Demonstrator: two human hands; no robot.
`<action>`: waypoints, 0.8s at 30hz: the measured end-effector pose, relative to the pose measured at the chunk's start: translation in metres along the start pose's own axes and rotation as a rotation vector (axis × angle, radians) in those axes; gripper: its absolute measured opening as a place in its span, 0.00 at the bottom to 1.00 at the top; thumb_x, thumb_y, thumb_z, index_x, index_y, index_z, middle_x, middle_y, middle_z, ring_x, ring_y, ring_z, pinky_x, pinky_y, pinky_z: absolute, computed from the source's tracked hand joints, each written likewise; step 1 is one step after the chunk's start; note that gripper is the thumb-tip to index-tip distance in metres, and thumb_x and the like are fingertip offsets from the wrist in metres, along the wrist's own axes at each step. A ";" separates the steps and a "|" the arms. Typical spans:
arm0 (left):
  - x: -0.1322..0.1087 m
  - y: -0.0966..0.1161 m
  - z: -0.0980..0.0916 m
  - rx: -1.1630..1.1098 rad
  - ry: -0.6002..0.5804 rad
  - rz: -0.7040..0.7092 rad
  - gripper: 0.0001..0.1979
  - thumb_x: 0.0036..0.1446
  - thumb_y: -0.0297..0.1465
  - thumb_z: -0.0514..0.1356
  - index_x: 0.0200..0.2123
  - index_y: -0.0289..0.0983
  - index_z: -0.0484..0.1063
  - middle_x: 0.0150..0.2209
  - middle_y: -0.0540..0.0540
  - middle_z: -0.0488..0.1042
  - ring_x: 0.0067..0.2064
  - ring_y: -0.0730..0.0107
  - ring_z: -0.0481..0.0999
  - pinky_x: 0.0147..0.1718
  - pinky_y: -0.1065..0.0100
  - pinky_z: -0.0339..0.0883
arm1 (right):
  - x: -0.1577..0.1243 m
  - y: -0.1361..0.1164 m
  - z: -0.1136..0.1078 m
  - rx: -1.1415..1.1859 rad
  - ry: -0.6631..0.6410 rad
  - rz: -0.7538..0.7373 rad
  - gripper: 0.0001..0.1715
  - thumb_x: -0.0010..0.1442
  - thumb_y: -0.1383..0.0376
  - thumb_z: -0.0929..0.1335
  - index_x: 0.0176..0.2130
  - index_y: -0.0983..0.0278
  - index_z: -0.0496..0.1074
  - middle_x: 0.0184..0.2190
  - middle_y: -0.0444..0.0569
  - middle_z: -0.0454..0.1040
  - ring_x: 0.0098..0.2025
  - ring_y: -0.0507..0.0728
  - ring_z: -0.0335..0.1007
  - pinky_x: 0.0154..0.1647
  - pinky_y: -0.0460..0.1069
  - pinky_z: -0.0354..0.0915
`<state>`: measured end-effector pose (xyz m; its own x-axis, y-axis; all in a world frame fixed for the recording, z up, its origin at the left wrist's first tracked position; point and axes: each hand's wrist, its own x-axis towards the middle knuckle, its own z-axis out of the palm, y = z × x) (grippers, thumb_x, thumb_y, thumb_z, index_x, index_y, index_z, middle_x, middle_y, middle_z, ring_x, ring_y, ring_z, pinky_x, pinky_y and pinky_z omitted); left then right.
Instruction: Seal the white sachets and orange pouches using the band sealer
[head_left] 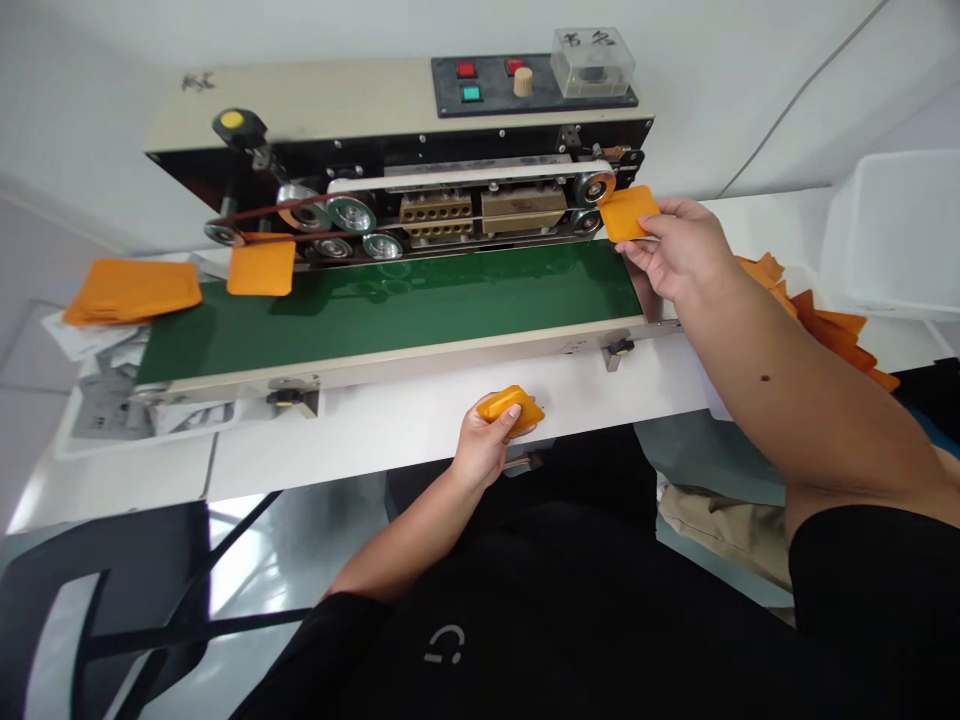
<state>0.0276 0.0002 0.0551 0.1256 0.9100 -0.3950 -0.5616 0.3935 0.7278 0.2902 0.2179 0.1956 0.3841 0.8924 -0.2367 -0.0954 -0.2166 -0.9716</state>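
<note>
At the right end of a band sealing machine [300, 100], my right hand [682, 245] pinches an orange pouch [628, 214] by its right edge. That pouch's upper left corner is at the machine's end rollers. Down in front of the table edge, my left hand [484, 440] is closed around a few orange pouches [514, 408], thumb on top; their exact number I cannot make out. Another orange pouch [261, 267] hangs at the left end of the machine's belt, above the green conveyor [420, 310].
A stack of orange pouches [135, 290] lies past the conveyor's left end, over a tray of silvery packets [124, 385]. More orange pouches [832, 325] spread out behind my right forearm. A white bin [896, 235] stands far right. A dark chair [105, 600] is at lower left.
</note>
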 end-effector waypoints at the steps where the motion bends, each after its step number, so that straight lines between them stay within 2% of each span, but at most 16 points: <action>1: 0.001 0.000 -0.001 0.001 0.000 0.000 0.27 0.52 0.42 0.79 0.48 0.37 0.74 0.46 0.41 0.85 0.48 0.56 0.87 0.46 0.58 0.83 | 0.003 0.001 0.001 -0.001 -0.002 0.001 0.13 0.72 0.79 0.62 0.50 0.63 0.63 0.41 0.48 0.79 0.34 0.50 0.80 0.41 0.48 0.78; 3: 0.001 -0.001 -0.002 0.002 -0.002 -0.001 0.27 0.52 0.42 0.79 0.48 0.37 0.74 0.46 0.41 0.85 0.48 0.56 0.87 0.46 0.58 0.83 | 0.011 0.006 0.002 0.004 -0.020 -0.001 0.14 0.71 0.78 0.64 0.50 0.62 0.64 0.40 0.48 0.79 0.34 0.51 0.81 0.37 0.47 0.78; 7: 0.001 0.001 -0.002 -0.009 -0.005 0.002 0.27 0.52 0.41 0.79 0.48 0.37 0.75 0.46 0.42 0.85 0.47 0.57 0.87 0.45 0.60 0.83 | 0.030 0.018 0.001 0.038 -0.143 -0.036 0.17 0.64 0.71 0.73 0.49 0.61 0.67 0.40 0.47 0.77 0.36 0.54 0.81 0.31 0.46 0.77; 11: 0.001 0.003 -0.002 -0.007 -0.005 0.000 0.27 0.52 0.42 0.79 0.49 0.37 0.75 0.45 0.42 0.85 0.47 0.57 0.87 0.45 0.59 0.83 | 0.024 0.019 -0.002 0.019 -0.161 -0.059 0.20 0.61 0.67 0.76 0.49 0.60 0.68 0.41 0.47 0.75 0.36 0.54 0.80 0.31 0.47 0.77; 14: 0.001 0.003 -0.002 -0.008 -0.001 0.002 0.27 0.51 0.42 0.79 0.48 0.37 0.75 0.45 0.43 0.84 0.47 0.57 0.86 0.44 0.59 0.83 | -0.008 0.014 -0.007 -0.017 -0.135 -0.121 0.20 0.63 0.65 0.75 0.51 0.57 0.66 0.41 0.45 0.75 0.34 0.51 0.78 0.32 0.46 0.75; 18: 0.001 0.004 -0.001 -0.007 0.010 0.014 0.25 0.51 0.41 0.80 0.45 0.38 0.75 0.42 0.46 0.81 0.44 0.60 0.85 0.43 0.59 0.83 | -0.073 0.022 -0.014 0.037 -0.067 -0.249 0.19 0.62 0.67 0.72 0.51 0.57 0.66 0.44 0.44 0.74 0.29 0.49 0.75 0.26 0.45 0.69; 21: -0.001 0.007 0.003 -0.003 0.008 0.023 0.25 0.52 0.42 0.78 0.45 0.39 0.73 0.41 0.48 0.79 0.44 0.62 0.83 0.43 0.59 0.83 | -0.124 0.046 -0.022 0.082 -0.107 -0.281 0.19 0.60 0.65 0.73 0.50 0.57 0.69 0.44 0.44 0.73 0.27 0.49 0.74 0.23 0.46 0.67; 24: -0.003 0.011 0.009 -0.019 -0.002 0.024 0.24 0.53 0.41 0.77 0.46 0.41 0.72 0.43 0.50 0.76 0.45 0.64 0.81 0.46 0.57 0.83 | -0.163 0.080 -0.030 0.091 -0.182 -0.193 0.18 0.60 0.62 0.75 0.49 0.57 0.71 0.43 0.43 0.74 0.27 0.49 0.73 0.23 0.46 0.67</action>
<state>0.0284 0.0025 0.0693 0.1137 0.9193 -0.3769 -0.5795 0.3695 0.7264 0.2478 0.0428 0.1564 0.2324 0.9720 -0.0350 -0.1221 -0.0066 -0.9925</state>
